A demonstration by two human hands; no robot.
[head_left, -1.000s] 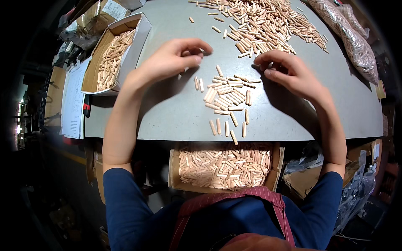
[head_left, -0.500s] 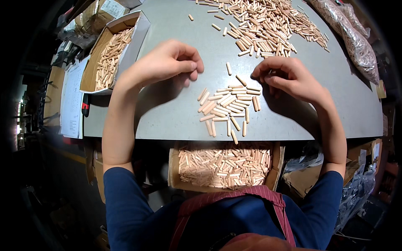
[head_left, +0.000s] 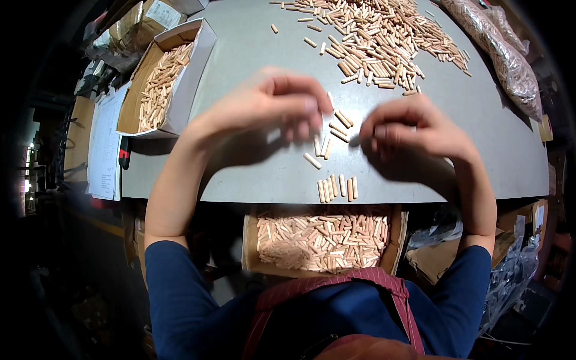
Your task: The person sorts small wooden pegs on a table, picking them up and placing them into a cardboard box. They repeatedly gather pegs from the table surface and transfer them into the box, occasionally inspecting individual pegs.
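Note:
My left hand (head_left: 285, 105), smeared by motion, hovers over the grey tabletop with its fingers bent; whether it holds anything does not show. By its fingertips lie a few loose wooden dowel pins (head_left: 312, 161). My right hand (head_left: 414, 127) is across from it, with fingers curled in and thumb against them; what they hold, if anything, is hidden. Between the hands are several more dowels (head_left: 339, 135). Nearer the table's front edge, a short row of dowels (head_left: 327, 189) stands side by side, pointing toward me. Below the edge sits an open cardboard box (head_left: 396, 240) full of dowels.
A large heap of dowels (head_left: 378, 45) spreads over the far side of the table (head_left: 252, 174). At the left stands a white carton (head_left: 195, 75) holding dowels, beside papers (head_left: 108, 144). A clear plastic bag of dowels (head_left: 498, 60) lies along the right edge.
Most of the dowel cluster between my hands has gone from the tabletop; a short row and a few loose pieces lie there now. My left hand has moved right, toward the right one.

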